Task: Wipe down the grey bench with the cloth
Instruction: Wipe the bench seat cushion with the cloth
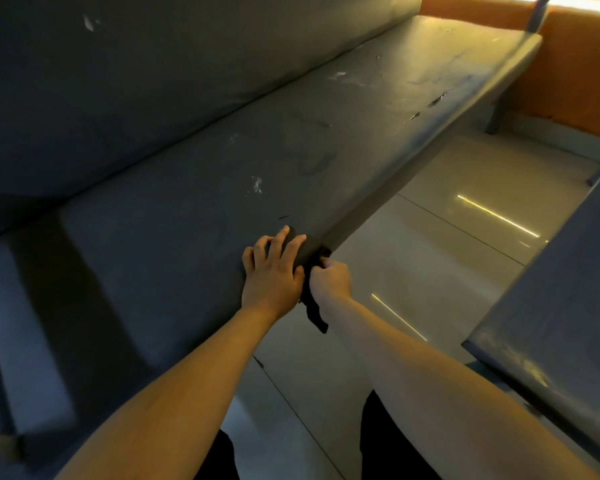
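Bench: we see the grey bench (194, 209) running from near left to far right, its seat scuffed with white marks (257, 185) and its backrest (153, 81) rising behind.
Left hand: our left hand (272, 271) lies flat on the seat by the front edge, fingers straight and spread, grasping nothing.
Right hand: our right hand (329, 282) is clenched around the dark cloth (314, 311), just beside the left hand at the bench's front edge.
Cloth: it is bunched in the right fist against the edge, with a tail hanging down below the wrist; we cannot tell whether it reaches under the left fingers.
Floor: pale tiled floor (447, 271) with streaks of reflected light.
Surroundings: orange panel (575, 74) at the bench's far end; a second grey surface (561, 289) at right.
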{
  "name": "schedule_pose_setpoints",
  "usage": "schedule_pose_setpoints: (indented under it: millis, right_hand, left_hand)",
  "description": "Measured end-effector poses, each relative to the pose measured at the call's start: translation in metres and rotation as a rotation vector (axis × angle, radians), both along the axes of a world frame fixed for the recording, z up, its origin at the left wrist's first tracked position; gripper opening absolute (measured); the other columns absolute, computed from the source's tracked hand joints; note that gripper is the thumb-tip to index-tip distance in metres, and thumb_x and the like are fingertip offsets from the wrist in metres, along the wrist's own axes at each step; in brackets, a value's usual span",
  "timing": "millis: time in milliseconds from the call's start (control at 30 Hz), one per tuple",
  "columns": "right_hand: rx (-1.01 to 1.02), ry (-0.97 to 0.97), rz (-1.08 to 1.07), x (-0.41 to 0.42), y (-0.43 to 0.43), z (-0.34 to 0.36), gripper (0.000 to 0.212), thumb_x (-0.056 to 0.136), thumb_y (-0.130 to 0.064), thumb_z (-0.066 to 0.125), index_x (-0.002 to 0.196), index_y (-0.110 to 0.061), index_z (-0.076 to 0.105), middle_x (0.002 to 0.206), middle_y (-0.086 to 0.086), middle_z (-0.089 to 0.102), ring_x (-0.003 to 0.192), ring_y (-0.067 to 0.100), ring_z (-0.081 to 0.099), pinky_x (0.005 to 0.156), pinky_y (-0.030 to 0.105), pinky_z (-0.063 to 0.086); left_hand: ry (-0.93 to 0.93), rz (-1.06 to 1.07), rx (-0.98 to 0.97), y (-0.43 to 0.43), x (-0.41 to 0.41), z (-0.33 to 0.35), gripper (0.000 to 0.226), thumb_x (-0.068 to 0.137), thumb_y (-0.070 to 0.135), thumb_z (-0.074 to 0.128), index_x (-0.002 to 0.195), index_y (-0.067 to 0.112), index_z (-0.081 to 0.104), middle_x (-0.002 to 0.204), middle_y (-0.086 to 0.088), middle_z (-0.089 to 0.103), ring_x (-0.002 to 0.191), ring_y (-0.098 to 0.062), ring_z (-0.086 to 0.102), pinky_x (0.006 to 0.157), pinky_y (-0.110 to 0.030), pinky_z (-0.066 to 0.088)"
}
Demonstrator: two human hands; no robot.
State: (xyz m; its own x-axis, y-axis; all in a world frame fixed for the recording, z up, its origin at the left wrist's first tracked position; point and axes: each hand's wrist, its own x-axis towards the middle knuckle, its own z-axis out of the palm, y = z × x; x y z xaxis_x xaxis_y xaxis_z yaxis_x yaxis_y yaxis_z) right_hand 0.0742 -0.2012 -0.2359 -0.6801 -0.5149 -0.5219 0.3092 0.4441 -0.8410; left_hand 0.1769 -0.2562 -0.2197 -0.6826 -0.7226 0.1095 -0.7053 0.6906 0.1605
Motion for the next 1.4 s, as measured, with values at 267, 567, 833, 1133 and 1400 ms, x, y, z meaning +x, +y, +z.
schedule_pose_setpoints:
  millis: [267, 567, 833, 1133, 1400]
  right_hand:
    - [-0.198, -0.048, -0.321, -0.021, -0.009, 0.010, 0.040, 0.103, -0.017, 0.046, 0.138, -0.028, 0.063, 0.128, -0.005, 0.066, 0.112, 0.020, 0.063, 0.099, 0.036, 0.054]
    - [-0.054, -0.107, -0.145, -0.009, -0.010, -0.007, 0.036, 0.102, -0.018, 0.050, 0.134, -0.023, 0.065, 0.120, 0.003, 0.070, 0.104, 0.025, 0.068, 0.097, 0.043, 0.056]
    - [-0.168, 0.540, 0.025, -0.023, 0.000, 0.038, 0.058, 0.100, -0.013, 0.057, 0.155, -0.018, 0.038, 0.143, 0.006, 0.036, 0.129, 0.022, 0.038, 0.113, 0.033, 0.033]
    - [-0.196, 1.199, 0.808, 0.029, -0.007, 0.043, 0.040, 0.098, -0.007, 0.049, 0.130, -0.021, 0.068, 0.121, 0.006, 0.063, 0.110, 0.030, 0.051, 0.095, 0.038, 0.045]
    - [0.089, 1.322, 0.729, -0.006, -0.034, 0.066, 0.035, 0.099, -0.006, 0.045, 0.124, -0.016, 0.068, 0.129, 0.009, 0.050, 0.117, 0.033, 0.040, 0.100, 0.040, 0.041]
  left_hand:
    - [-0.007, -0.035, 0.016, 0.000, 0.004, 0.003, 0.058, 0.103, 0.036, 0.043, 0.157, 0.036, 0.022, 0.168, 0.002, 0.010, 0.146, -0.028, 0.012, 0.118, -0.052, 0.012]
    - [0.074, -0.008, 0.095, 0.000, 0.004, 0.007, 0.073, 0.100, 0.033, 0.048, 0.161, 0.027, 0.009, 0.167, 0.001, 0.013, 0.144, -0.029, 0.015, 0.118, -0.051, 0.012]
    - [0.078, 0.135, 0.110, -0.010, 0.024, 0.031, 0.070, 0.101, 0.049, 0.045, 0.159, 0.018, 0.022, 0.166, -0.004, 0.019, 0.151, -0.029, 0.014, 0.121, -0.049, 0.020]
    - [0.091, 0.206, 0.144, -0.007, 0.052, 0.029, 0.055, 0.105, 0.036, 0.043, 0.156, 0.018, 0.032, 0.164, -0.005, 0.027, 0.149, -0.027, 0.021, 0.119, -0.050, 0.019]
    - [0.082, 0.186, 0.180, -0.008, 0.057, 0.030, 0.053, 0.108, 0.033, 0.035, 0.158, 0.019, 0.028, 0.167, -0.004, 0.019, 0.151, -0.025, 0.015, 0.121, -0.049, 0.015]
